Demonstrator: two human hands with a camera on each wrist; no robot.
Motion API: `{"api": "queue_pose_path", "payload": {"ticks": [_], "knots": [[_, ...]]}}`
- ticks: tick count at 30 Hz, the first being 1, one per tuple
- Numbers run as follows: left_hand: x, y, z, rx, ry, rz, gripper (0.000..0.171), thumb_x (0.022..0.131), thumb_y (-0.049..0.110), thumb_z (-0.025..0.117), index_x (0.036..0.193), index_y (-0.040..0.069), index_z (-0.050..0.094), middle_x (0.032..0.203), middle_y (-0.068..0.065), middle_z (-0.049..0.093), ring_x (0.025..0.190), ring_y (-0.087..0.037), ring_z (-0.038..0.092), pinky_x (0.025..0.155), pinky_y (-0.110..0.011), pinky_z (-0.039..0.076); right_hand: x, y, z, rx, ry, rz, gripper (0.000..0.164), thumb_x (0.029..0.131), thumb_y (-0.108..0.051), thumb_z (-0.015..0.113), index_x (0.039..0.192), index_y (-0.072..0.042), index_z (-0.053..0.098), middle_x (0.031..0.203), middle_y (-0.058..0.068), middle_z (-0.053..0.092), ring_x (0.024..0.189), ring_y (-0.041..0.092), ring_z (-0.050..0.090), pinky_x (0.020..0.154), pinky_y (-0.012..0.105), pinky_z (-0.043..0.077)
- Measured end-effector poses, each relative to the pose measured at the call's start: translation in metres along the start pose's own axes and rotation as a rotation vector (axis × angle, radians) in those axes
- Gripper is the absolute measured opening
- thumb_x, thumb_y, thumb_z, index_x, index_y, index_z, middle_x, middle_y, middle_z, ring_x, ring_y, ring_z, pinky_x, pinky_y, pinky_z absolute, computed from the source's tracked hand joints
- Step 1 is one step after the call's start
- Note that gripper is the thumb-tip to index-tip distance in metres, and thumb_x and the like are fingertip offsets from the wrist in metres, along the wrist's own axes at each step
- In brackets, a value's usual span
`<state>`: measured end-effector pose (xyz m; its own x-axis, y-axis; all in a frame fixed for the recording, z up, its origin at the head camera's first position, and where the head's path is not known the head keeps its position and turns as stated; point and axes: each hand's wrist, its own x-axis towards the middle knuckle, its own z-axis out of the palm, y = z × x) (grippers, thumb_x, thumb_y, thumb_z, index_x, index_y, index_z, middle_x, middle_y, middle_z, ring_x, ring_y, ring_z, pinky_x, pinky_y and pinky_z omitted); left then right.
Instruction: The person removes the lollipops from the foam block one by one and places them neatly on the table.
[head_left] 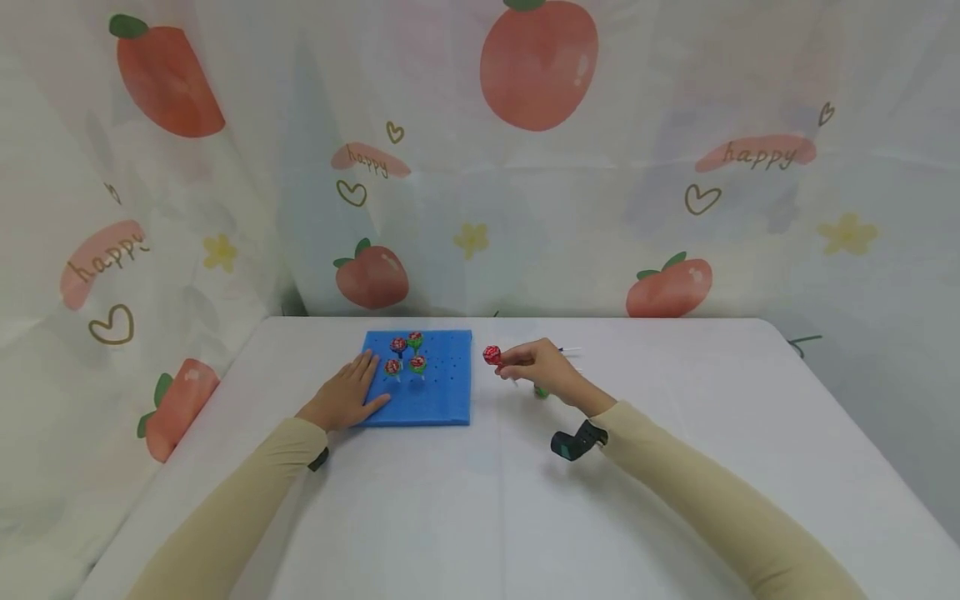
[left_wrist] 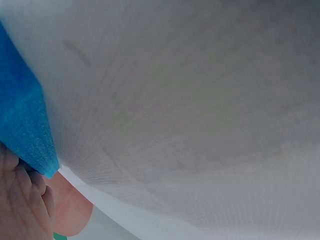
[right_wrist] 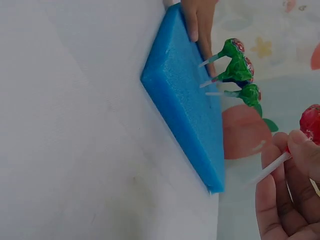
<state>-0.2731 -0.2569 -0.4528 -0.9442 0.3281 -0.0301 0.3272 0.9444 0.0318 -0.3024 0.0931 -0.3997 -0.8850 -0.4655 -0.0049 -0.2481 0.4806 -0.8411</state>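
A blue foam board [head_left: 444,407] with rows of small holes lies on the white table. Several wrapped lollipops [head_left: 417,364] stand upright in it by their sticks. My left hand [head_left: 343,395] rests on the board's left edge, fingers straight and thumb spread. To the right of the board, my right hand [head_left: 546,367] pinches a red lollipop [head_left: 492,355] between thumb and fingers, just below its head. In the right wrist view its white stick [right_wrist: 271,169] slants down, free of the board. Only the board's corner and part of the hand show in the left wrist view.
Beneath and behind my right hand lie more lollipops, partly hidden: a green-wrapped one [head_left: 540,392] and a stick [head_left: 572,350] show. A fruit-patterned curtain [head_left: 525,192] hangs behind the table [head_left: 675,358] and along its left side.
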Motion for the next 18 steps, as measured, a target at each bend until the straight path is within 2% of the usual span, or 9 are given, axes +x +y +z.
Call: {"api": "queue_pose_path", "payload": {"ticks": [9, 13, 18], "knots": [[0.000, 0.000, 0.001, -0.002, -0.002, -0.006, 0.080, 0.095, 0.048, 0.044, 0.146, -0.007, 0.019, 0.154, -0.026, 0.017, 0.144, -0.040, 0.016, 0.117, -0.050, 0.020, -0.023, 0.008, -0.009, -0.060, 0.005, -0.018, 0.026, 0.085, -0.014, 0.068, 0.107, -0.001, 0.070, 0.099, 0.014, 0.072, 0.089, 0.023, 0.068, 0.080, 0.031, 0.056], [0.000, 0.001, 0.000, 0.001, -0.007, -0.011, 0.080, 0.095, 0.048, 0.044, 0.146, -0.007, 0.018, 0.154, -0.026, 0.017, 0.144, -0.039, 0.016, 0.117, -0.050, 0.020, -0.031, 0.015, -0.014, -0.052, -0.002, -0.029, 0.021, 0.086, -0.014, 0.067, 0.104, -0.003, 0.072, 0.097, 0.012, 0.073, 0.086, 0.022, 0.067, 0.080, 0.039, 0.056], [-0.001, 0.002, -0.001, 0.002, -0.008, -0.014, 0.079, 0.095, 0.048, 0.044, 0.146, -0.008, 0.018, 0.154, -0.026, 0.017, 0.144, -0.039, 0.016, 0.117, -0.050, 0.020, -0.041, 0.026, -0.019, -0.039, -0.011, -0.031, 0.019, 0.087, -0.014, 0.066, 0.101, -0.004, 0.074, 0.098, 0.012, 0.073, 0.088, 0.021, 0.068, 0.084, 0.042, 0.055]]}}
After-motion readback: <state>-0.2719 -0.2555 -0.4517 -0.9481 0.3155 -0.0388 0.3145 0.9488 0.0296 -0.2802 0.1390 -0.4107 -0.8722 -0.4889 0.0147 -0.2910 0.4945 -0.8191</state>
